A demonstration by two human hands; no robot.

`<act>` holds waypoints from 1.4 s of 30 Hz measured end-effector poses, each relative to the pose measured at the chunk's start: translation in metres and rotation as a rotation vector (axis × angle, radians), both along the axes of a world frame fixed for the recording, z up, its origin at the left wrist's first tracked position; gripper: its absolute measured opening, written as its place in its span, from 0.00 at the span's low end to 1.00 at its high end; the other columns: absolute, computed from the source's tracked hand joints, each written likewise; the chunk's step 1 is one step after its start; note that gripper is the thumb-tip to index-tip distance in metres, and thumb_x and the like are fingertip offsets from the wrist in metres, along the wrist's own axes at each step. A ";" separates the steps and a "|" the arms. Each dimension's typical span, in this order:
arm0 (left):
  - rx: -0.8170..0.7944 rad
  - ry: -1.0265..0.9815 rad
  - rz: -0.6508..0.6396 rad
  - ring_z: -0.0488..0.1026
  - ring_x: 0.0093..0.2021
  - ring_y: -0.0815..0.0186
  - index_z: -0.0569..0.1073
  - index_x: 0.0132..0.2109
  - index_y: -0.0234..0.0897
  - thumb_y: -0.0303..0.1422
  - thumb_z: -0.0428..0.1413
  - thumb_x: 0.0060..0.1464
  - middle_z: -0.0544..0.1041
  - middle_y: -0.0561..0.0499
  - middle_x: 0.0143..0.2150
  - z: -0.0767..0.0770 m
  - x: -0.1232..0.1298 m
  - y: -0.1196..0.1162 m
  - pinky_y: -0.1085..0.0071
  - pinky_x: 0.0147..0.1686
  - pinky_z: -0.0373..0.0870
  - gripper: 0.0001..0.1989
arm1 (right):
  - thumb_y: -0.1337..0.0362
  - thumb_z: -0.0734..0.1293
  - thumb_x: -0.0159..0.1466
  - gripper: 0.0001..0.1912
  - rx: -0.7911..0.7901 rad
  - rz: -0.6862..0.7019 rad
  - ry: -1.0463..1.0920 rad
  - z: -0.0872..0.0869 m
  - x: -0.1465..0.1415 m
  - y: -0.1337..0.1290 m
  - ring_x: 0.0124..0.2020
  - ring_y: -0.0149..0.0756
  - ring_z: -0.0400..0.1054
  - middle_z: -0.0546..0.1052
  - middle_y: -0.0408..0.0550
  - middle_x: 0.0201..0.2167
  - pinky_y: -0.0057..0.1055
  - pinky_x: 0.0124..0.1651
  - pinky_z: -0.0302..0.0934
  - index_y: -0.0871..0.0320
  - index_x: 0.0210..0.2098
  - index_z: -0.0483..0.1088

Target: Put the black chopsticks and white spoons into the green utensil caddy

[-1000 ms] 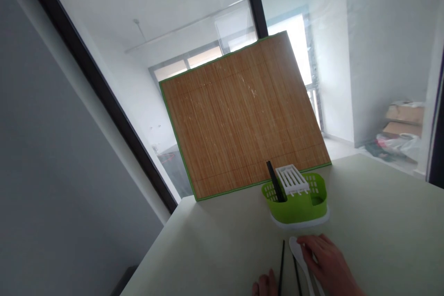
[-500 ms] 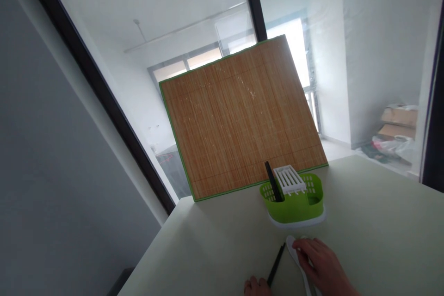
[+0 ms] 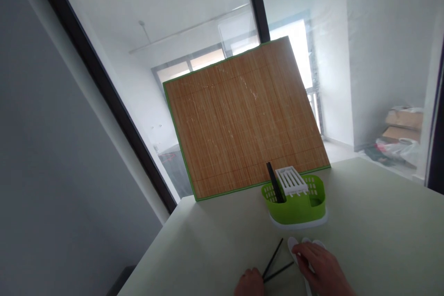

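Note:
My left hand (image 3: pixel 249 282) is low in the frame, its fingers closed at the near ends of two black chopsticks (image 3: pixel 274 257) that spread apart in a V on the table. To its right, my right hand (image 3: pixel 321 268) bends over several white spoons (image 3: pixel 292 243) lying side by side. Its fingertips are closed at the leftmost spoon, just below the bowl. The hand covers much of the other spoons, leaving mostly their bowl tips visible. Beyond the hands stands a green basket (image 3: pixel 298 214) on a white base, with black chopsticks (image 3: pixel 274 180) upright in its left part.
A white slotted rack (image 3: pixel 292 180) with small hooks sits across the basket's top. Behind it, a bamboo mat (image 3: pixel 243 120) with green edging leans against the glass. The pale table (image 3: pixel 208 249) ends at a slanting left edge.
The two black chopsticks have parted from lying together into a V. The right hand has shifted slightly, and more spoon bowls show beyond it. The view has moved a little.

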State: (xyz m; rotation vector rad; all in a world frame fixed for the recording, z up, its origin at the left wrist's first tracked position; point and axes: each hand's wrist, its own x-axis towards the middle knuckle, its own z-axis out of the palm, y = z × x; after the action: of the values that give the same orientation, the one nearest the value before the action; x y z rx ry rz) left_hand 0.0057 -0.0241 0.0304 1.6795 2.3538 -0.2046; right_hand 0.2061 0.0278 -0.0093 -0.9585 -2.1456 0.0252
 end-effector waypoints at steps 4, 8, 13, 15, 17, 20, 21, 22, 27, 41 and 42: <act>0.278 -0.240 -0.085 0.74 0.39 0.58 0.74 0.35 0.33 0.22 0.49 0.47 0.76 0.44 0.34 0.031 -0.013 -0.001 0.66 0.39 0.68 0.10 | 0.69 0.60 0.60 0.07 0.046 0.053 -0.010 0.009 -0.001 -0.006 0.29 0.34 0.68 0.72 0.41 0.26 0.31 0.36 0.59 0.53 0.39 0.65; 0.472 -0.857 -0.101 0.70 0.23 0.68 0.70 0.32 0.33 0.29 0.51 0.47 0.71 0.52 0.25 0.057 -0.008 0.004 0.73 0.23 0.68 0.05 | 0.62 0.67 0.56 0.19 0.105 0.132 -0.016 0.020 -0.003 -0.013 0.31 0.37 0.68 0.73 0.40 0.25 0.31 0.38 0.59 0.53 0.47 0.63; 0.451 -1.181 -0.080 0.65 0.18 0.73 0.68 0.30 0.33 0.28 0.55 0.42 0.68 0.54 0.23 0.048 0.019 0.010 0.76 0.16 0.67 0.05 | 0.53 0.69 0.54 0.25 0.161 0.185 -0.019 0.024 -0.011 -0.016 0.30 0.37 0.68 0.74 0.39 0.24 0.33 0.39 0.56 0.55 0.48 0.63; 0.429 -1.160 -0.093 0.65 0.18 0.73 0.69 0.29 0.33 0.27 0.55 0.41 0.68 0.55 0.22 0.038 0.026 0.010 0.78 0.15 0.65 0.04 | 0.54 0.66 0.57 0.14 0.119 0.192 -0.025 0.016 -0.016 -0.012 0.27 0.35 0.66 0.72 0.39 0.22 0.31 0.36 0.55 0.54 0.38 0.66; 0.430 -1.117 -0.112 0.65 0.18 0.74 0.69 0.29 0.33 0.25 0.54 0.40 0.68 0.55 0.21 0.031 0.029 0.010 0.80 0.15 0.64 0.04 | 0.55 0.62 0.60 0.11 0.092 0.229 -0.024 0.002 -0.022 -0.007 0.26 0.32 0.64 0.71 0.40 0.21 0.30 0.33 0.53 0.55 0.27 0.64; 0.466 -1.073 -0.096 0.65 0.16 0.74 0.68 0.29 0.34 0.25 0.54 0.40 0.68 0.56 0.20 0.027 0.031 0.009 0.80 0.14 0.62 0.04 | 0.51 0.56 0.64 0.20 0.110 0.327 -0.004 -0.023 -0.030 0.002 0.23 0.31 0.62 0.70 0.41 0.19 0.29 0.30 0.52 0.55 0.21 0.59; 0.476 -1.070 -0.081 0.65 0.16 0.73 0.68 0.29 0.34 0.26 0.54 0.40 0.68 0.56 0.20 0.026 0.031 0.009 0.79 0.14 0.62 0.04 | 0.50 0.55 0.64 0.21 0.110 0.344 0.000 -0.029 -0.032 0.003 0.23 0.31 0.62 0.70 0.41 0.19 0.29 0.30 0.52 0.55 0.21 0.59; 0.487 -1.068 -0.067 0.65 0.16 0.73 0.67 0.29 0.34 0.26 0.54 0.41 0.67 0.56 0.20 0.025 0.032 0.009 0.79 0.13 0.61 0.04 | 0.49 0.55 0.64 0.21 0.097 0.348 0.007 -0.034 -0.034 0.004 0.22 0.31 0.62 0.70 0.41 0.19 0.29 0.30 0.52 0.55 0.21 0.59; 0.611 -1.065 -0.093 0.63 0.20 0.75 0.67 0.27 0.34 0.23 0.55 0.38 0.67 0.57 0.20 0.009 0.036 0.009 0.81 0.20 0.60 0.06 | 0.59 0.62 0.58 0.12 -0.108 0.240 -0.017 -0.034 -0.033 -0.001 0.24 0.32 0.64 0.72 0.43 0.22 0.28 0.30 0.53 0.55 0.22 0.58; 0.634 -1.449 -0.171 0.64 0.20 0.75 0.71 0.37 0.33 0.43 0.59 0.46 0.70 0.52 0.26 0.043 0.021 0.006 0.78 0.19 0.66 0.17 | 0.65 0.58 0.61 0.08 0.214 0.192 -0.151 -0.050 -0.043 0.001 0.23 0.32 0.64 0.70 0.40 0.19 0.29 0.30 0.51 0.55 0.25 0.61; 0.646 -1.459 -0.170 0.65 0.20 0.75 0.71 0.37 0.33 0.43 0.59 0.47 0.71 0.52 0.26 0.045 0.021 0.006 0.78 0.19 0.66 0.17 | 0.65 0.57 0.62 0.10 0.268 0.170 -0.132 -0.054 -0.045 0.002 0.22 0.32 0.63 0.69 0.40 0.18 0.30 0.30 0.50 0.55 0.24 0.60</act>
State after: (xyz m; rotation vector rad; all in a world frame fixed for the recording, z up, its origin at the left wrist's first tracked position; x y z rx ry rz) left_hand 0.0265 -0.0180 0.0751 1.3470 1.1369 1.3694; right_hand 0.1610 0.0302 -0.0629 -0.6372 -2.2756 -0.2419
